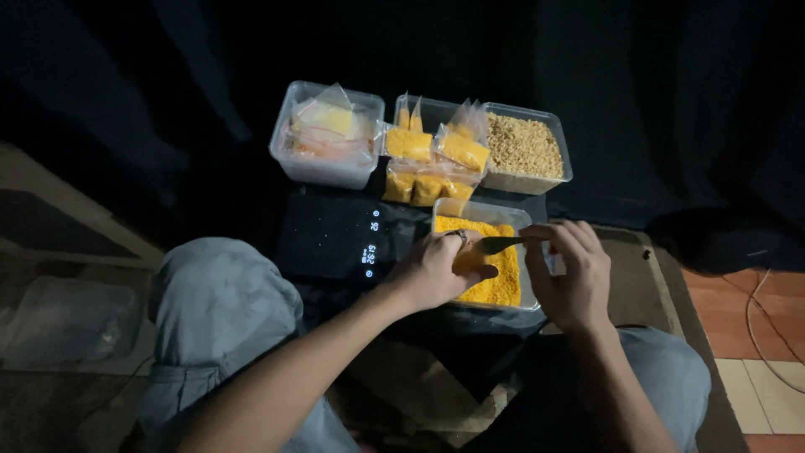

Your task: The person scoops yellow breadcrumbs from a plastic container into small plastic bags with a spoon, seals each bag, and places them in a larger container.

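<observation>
— What have you got in your hands?

— My left hand (pixel 436 270) sits just right of the frame's centre, its grip pinched on a small clear bag (pixel 471 258) of yellow crumbs. My right hand (pixel 570 275) is beside it, fingers pressed together on the handle of a spoon (pixel 496 244) whose bowl points left at the bag

— And under them?

— A clear tub (pixel 482 211) of the same yellow crumbs, right below both hands. Left of it lies a dark scale (pixel 335 235) with lit digits

— Further up the frame?

— Three more clear containers in a row: one at upper centre-left with pale packets (pixel 323 143), a middle one crowded with filled yellow bags (pixel 428 159), and one at the right holding tan crumbs (pixel 524 147)
</observation>
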